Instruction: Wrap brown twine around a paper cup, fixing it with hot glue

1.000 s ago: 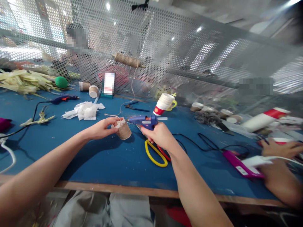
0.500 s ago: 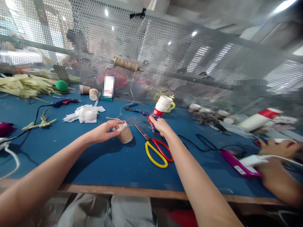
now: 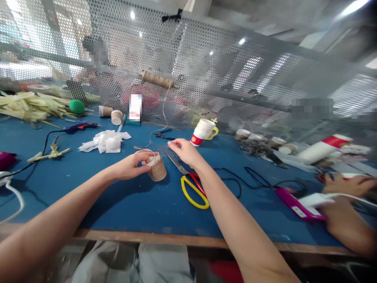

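Observation:
My left hand [image 3: 134, 165] grips a small paper cup [image 3: 157, 169] wrapped in brown twine, its fingers over the white rim. The cup tilts above the blue table. A loose strand of twine [image 3: 164, 112] runs from the cup up to a twine spool [image 3: 156, 79] on the mesh screen. To the right of the cup, my right hand [image 3: 185, 152] is raised with bent fingers slightly apart and nothing visible in them. Scissors [image 3: 188, 184] with yellow and red handles lie beneath that hand and forearm, partly covered. The blue glue gun seen earlier is hidden now.
Stacked white cups [image 3: 203, 131] stand behind my right hand, and pliers [image 3: 163, 135] lie nearby. White scraps [image 3: 106, 141] and another glue gun [image 3: 81, 127] lie left. At right are a purple power strip [image 3: 299, 204], black cord and another person's hand [image 3: 346, 186].
My right hand has let go of the blue glue gun and moved left toward the cup. My left hand and the cup have shifted slightly right and down.

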A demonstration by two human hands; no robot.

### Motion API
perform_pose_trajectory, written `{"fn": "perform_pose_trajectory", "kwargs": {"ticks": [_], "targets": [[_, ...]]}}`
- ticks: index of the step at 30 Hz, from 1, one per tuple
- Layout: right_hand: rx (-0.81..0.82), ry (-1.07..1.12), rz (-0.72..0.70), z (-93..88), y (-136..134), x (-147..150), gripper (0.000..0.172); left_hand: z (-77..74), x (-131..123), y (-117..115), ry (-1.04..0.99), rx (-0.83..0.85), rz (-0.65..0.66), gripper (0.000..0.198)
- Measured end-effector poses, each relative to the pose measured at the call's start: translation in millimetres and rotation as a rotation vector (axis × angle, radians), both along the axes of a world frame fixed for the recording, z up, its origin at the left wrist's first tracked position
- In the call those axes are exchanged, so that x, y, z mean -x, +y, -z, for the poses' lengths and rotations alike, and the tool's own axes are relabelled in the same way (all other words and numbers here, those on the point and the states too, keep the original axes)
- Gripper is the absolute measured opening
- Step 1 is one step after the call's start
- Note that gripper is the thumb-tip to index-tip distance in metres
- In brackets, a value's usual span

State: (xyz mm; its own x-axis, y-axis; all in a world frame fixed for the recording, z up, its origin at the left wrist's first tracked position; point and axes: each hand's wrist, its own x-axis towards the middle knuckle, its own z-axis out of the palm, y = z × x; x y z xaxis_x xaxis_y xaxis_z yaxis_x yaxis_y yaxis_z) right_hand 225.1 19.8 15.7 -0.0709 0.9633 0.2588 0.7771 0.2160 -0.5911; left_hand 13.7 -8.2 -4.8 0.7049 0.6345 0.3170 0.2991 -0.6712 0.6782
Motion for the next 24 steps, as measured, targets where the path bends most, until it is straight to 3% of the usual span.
{"fn": "perform_pose_trajectory", "kwargs": {"ticks": [2, 3, 6, 9, 13, 18, 24], "targets": [[0.073, 0.1, -0.253, -4.4, -7, 20, 0.035, 0.4, -1, -1, 0.008, -0.01, -0.007, 0.014], [0.12, 0.114, -0.3, -6.0, -9, 28, 0.039, 0.6, -1, -2, 0.017, -0.014, -0.013, 0.014], [0.28, 0.107, -0.335, -9.0, -14, 43, 0.041, 0.9, -1, -3, 0.059, -0.011, -0.04, 0.016], [0.378, 0.227, -0.389, -9.7, -15, 45, 0.031, 1.4, -1, -2, 0.064, 0.003, -0.05, 0.017], [0.299, 0.496, -0.317, -10.4, -20, 36, 0.016, 1.6, 1, 0, -0.031, 0.115, -0.009, 0.015], [0.177, 0.59, -0.195, -13.7, -35, 23, 0.02, -0.9, 2, -1, -0.15, 0.32, 0.089, 0.019], [0.117, 0.697, -0.124, -4.5, -45, 20, 0.021, -3.6, 2, -3, -0.198, 0.381, 0.152, 0.019]]}}
